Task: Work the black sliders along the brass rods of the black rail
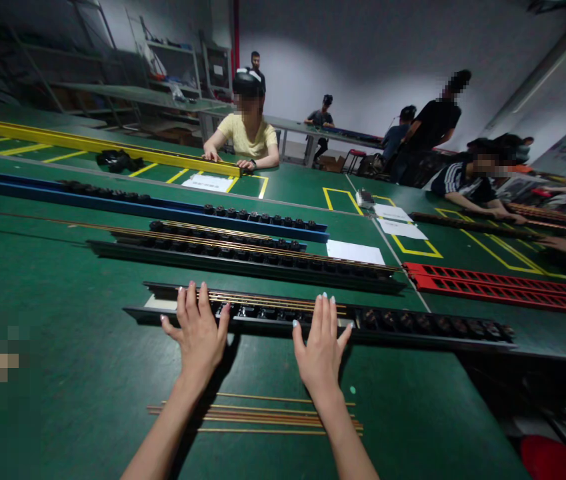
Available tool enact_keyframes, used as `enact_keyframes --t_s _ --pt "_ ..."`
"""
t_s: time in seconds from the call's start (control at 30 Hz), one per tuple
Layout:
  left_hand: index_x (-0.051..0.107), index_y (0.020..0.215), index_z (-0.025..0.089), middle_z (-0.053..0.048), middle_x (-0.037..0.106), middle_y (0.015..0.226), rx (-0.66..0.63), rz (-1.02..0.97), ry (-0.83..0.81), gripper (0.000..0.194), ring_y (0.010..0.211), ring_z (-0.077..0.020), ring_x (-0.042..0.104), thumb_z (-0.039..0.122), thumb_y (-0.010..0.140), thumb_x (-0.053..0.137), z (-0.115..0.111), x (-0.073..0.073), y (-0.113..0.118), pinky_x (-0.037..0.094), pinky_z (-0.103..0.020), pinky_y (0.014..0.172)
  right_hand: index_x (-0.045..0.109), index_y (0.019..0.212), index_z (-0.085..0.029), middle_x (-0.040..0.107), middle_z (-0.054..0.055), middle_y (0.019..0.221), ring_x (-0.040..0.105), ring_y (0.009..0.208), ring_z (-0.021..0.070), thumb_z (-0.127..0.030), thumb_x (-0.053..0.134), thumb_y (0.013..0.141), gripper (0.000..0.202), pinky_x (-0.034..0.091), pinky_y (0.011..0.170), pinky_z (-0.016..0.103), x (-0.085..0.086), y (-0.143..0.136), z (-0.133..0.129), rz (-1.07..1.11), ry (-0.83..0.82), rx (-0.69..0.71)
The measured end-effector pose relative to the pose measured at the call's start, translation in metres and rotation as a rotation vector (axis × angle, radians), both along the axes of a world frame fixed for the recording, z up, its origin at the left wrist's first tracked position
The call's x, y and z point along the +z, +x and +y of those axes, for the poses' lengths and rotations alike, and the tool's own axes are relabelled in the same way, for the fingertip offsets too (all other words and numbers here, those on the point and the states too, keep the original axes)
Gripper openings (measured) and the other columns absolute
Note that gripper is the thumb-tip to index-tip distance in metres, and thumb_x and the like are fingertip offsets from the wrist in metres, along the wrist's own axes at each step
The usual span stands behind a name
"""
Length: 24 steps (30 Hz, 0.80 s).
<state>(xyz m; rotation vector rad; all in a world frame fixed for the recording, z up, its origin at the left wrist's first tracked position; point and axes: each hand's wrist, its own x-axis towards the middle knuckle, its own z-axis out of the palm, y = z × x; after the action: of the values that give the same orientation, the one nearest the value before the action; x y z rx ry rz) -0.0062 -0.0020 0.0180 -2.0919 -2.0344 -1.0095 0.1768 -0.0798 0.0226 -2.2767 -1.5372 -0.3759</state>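
Note:
A long black channel lies across the green table in front of me, with a row of dark parts seated in it. Thin brass-coloured rods run lengthwise along the channel between my hands. My left hand rests over the channel's left part, fingers spread, touching its edge and the rods' left end. Further right, my right hand lies flat on the channel and the rods, fingers stretched out. Whether the fingertips press the rods I cannot tell. Several loose rods lie on the table between my forearms.
Behind stand another black channel with rods, a blue channel and a yellow beam. A red slotted rail lies to the right. White paper sheets lie nearby. Other people sit across and at right. The table edge drops away at lower right.

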Motion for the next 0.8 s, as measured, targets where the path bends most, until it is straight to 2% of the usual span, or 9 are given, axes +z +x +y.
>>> enact_keyframes --t_s 0.13,0.33,0.6,0.8 --pt "0.018 0.149 0.018 -0.018 0.027 0.154 -0.022 -0.005 0.015 0.063 0.144 -0.0300 0.017 0.047 0.095 0.030 -0.0014 -0.0006 0.0007 0.003 -0.065 0.110 0.009 0.150 -0.011 0.031 0.017 0.151 0.020 0.143 0.0255 -0.033 0.026 0.096 0.061 0.015 0.109 0.061 0.0005 0.0000 -0.0002 -0.001 0.005 0.005" --pt "0.024 0.148 0.020 -0.015 0.035 0.150 -0.070 0.038 0.008 0.058 0.142 -0.0284 0.022 0.045 0.095 0.030 -0.0008 -0.0030 0.0013 0.005 -0.063 0.111 0.017 0.149 -0.010 0.029 0.015 0.152 0.018 0.143 0.0243 -0.034 0.026 0.096 0.059 0.014 0.110 0.060 0.0016 -0.0003 -0.0006 0.008 -0.008 -0.001" --pt "0.022 0.148 0.021 -0.014 0.028 0.154 -0.088 0.047 0.032 0.060 0.144 -0.0294 0.016 0.043 0.095 0.035 -0.0048 -0.0045 0.0035 0.004 -0.062 0.111 0.023 0.147 -0.008 0.028 0.015 0.152 0.017 0.144 0.0237 -0.034 0.026 0.096 0.058 0.011 0.111 0.059 0.0039 -0.0006 -0.0007 0.017 -0.026 -0.004" --pt "0.029 0.145 0.022 -0.012 0.036 0.151 -0.125 0.078 0.036 0.054 0.143 -0.0283 0.021 0.040 0.095 0.037 -0.0056 -0.0077 0.0048 0.004 -0.062 0.111 0.021 0.148 -0.008 0.029 0.015 0.152 0.018 0.143 0.0239 -0.034 0.027 0.095 0.059 0.011 0.111 0.059 0.0011 0.0005 -0.0005 0.017 -0.012 0.003"
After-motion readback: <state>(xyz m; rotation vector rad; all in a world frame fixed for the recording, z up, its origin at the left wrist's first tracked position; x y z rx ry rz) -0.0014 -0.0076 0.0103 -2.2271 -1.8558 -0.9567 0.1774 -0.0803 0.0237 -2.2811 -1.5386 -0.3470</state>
